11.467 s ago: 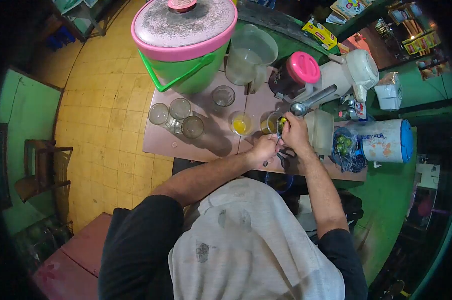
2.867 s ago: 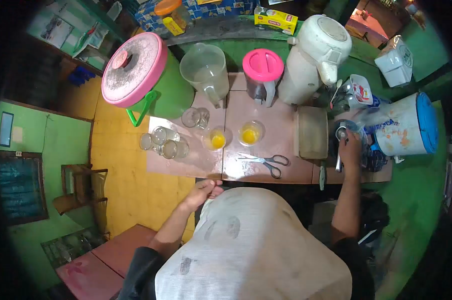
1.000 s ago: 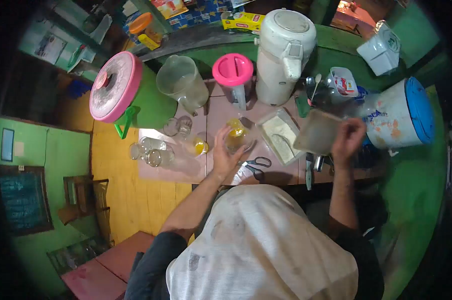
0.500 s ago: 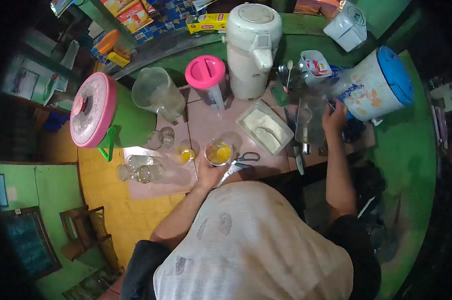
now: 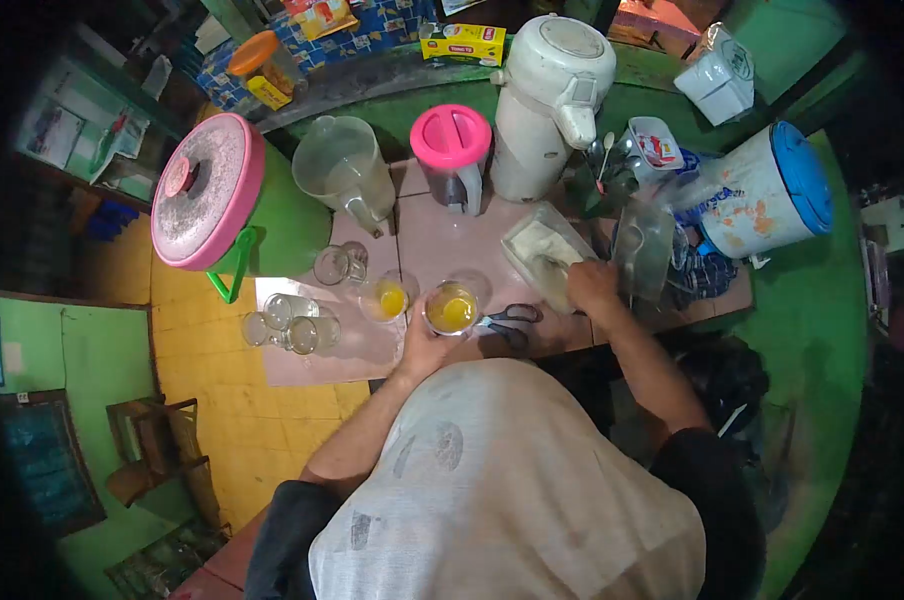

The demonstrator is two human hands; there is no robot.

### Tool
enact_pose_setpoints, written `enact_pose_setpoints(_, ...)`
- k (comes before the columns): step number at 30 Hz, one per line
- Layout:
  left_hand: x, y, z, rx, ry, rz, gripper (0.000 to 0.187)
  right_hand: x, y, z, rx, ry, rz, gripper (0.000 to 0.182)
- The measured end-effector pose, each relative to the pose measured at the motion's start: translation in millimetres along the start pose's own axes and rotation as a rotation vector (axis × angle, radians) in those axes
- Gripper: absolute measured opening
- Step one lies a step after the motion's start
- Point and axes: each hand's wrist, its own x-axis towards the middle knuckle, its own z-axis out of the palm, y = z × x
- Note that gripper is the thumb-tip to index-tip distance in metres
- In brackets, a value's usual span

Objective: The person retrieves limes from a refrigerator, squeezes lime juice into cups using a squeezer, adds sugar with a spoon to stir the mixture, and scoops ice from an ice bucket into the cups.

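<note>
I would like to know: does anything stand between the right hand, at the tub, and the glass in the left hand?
Only low things: the tub's left wall, then the scissors, lying on the table just right of the glass. Nothing taller is visible between the right hand and the glass.

Scissors point(image 5: 499, 320) right of glass point(image 5: 452, 308), contact unclear

I had an open lane across the surface point(image 5: 440, 236), running between the pink-lidded jug point(image 5: 451, 140) and the cup point(image 5: 452, 311) in the left hand point(image 5: 425, 347). A second cup point(image 5: 389, 299) stood just beside that one, leaving only a thin gap. To the right, the powder tub point(image 5: 540, 243) and the right hand point(image 5: 594, 288) at its rim blocked passage, while the scissors point(image 5: 515, 314) cluttered the near edge.
</note>
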Motion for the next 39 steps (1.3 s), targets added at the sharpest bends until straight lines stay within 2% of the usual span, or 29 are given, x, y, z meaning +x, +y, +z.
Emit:
enact_pose_setpoints(2, 2.5, -1.0, -2.4, -0.020, 0.000, -0.005, 0.082, 2.5, 7.8, -0.2, -0.038, 0.059, -0.063, 0.018)
enact_pose_setpoints(5, 3.0, -7.1, -7.9, -0.026, -0.004, -0.027, 0.083, 9.1, 10.7, -13.0, 0.061, -0.012, 0.020, 0.022)
enact_pose_setpoints(7, 4.4, -4.9, -8.5, 0.136, 0.001, -0.027, 0.083, 8.4, 11.6, -25.2, 0.118, 0.192, 0.067, 0.025)
enact_pose_setpoints(10, 11.1, -6.6, -4.1, 0.088, -0.043, -0.026, 0.082, 8.1, -0.7, -42.3, 0.185, 0.105, 0.034, 0.035)
enact_pose_setpoints(14, 25.4, 1.3, 5.5, 0.034, -0.082, -0.114, 0.080, 20.3, -11.7, 7.6, 0.157, 0.060, -0.004, 0.031)
enact_pose_setpoints(17, 34.9, 15.2, 12.1, 0.189, -0.108, -0.007, 0.080, 19.5, -11.1, 18.1, 0.335, 0.108, -0.001, 0.023)
enact_pose_setpoints(19, 39.7, 39.0, 19.8, 0.219, -0.111, -0.130, 0.079, 30.2, -2.3, 22.2, 0.444, -0.003, 0.043, 0.020)
enact_pose_setpoints(20, 43.5, 39.9, 23.4, 0.221, -0.116, -0.131, 0.079, 32.6, 2.9, 20.4, 0.447, -0.003, 0.048, 0.020)
enact_pose_setpoints(22, 50.7, 39.8, 27.5, 0.258, -0.135, -0.100, 0.075, 32.2, 8.0, 2.5, 0.780, -0.336, 0.201, 0.015)
enact_pose_setpoints(23, 54.0, 33.5, 27.6, 0.261, -0.138, -0.100, 0.075, 30.4, 11.4, 3.2, 0.784, -0.335, 0.204, 0.015)
enact_pose_setpoints(25, 62.3, 10.8, 28.4, 0.232, -0.140, 0.004, 0.074, 25.4, 20.9, 5.5, 1.072, -0.292, 0.214, 0.014)
enact_pose_setpoints(26, 66.7, 2.4, 29.7, 0.233, -0.144, 0.004, 0.074, 23.6, 22.9, 6.0, 1.075, -0.291, 0.218, 0.014)
enact_pose_setpoints(28, 73.8, -6.7, 34.5, 0.241, -0.153, 0.030, 0.076, 17.9, 24.3, 2.5, 1.243, -0.261, 0.308, 0.013)
enact_pose_setpoints(32, 82.0, -12.7, 41.4, 0.149, -0.163, 0.007, 0.077, 22.3, 33.9, 12.4, 1.133, -0.276, 0.333, 0.012)
enact_pose_setpoints(34, 81.3, -8.4, 40.9, 0.253, -0.211, 0.049, 0.074, 19.8, 29.8, 12.5, 0.390, 0.098, 0.032, 0.018)
enact_pose_setpoints(39, 75.5, -14.0, 37.5, 0.180, -0.164, 0.006, 0.076, 20.8, -14.1, -3.6, 0.359, -0.058, 0.128, 0.023)
